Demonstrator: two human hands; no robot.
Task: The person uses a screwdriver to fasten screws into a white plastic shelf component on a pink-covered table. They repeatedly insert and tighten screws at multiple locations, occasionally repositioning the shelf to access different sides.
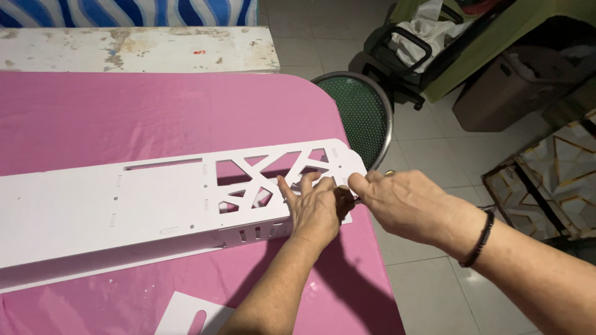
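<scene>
A long white panel (124, 205) with slots and triangular cut-outs lies across the pink table (155, 118). My left hand (316, 208) rests on the panel's right end, fingers spread over the cut-outs. My right hand (403, 205), with a dark band at the wrist, pinches at the panel's right edge, right beside the left hand's fingers. Whatever sits between the fingers is hidden.
A smaller white slotted piece (186, 316) lies at the table's near edge. A green mesh chair (363, 115) stands off the table's right side. A worn white bench (136, 49) is beyond. Bags, a brown box (509, 87) and patterned panels (546, 180) stand on the tiled floor.
</scene>
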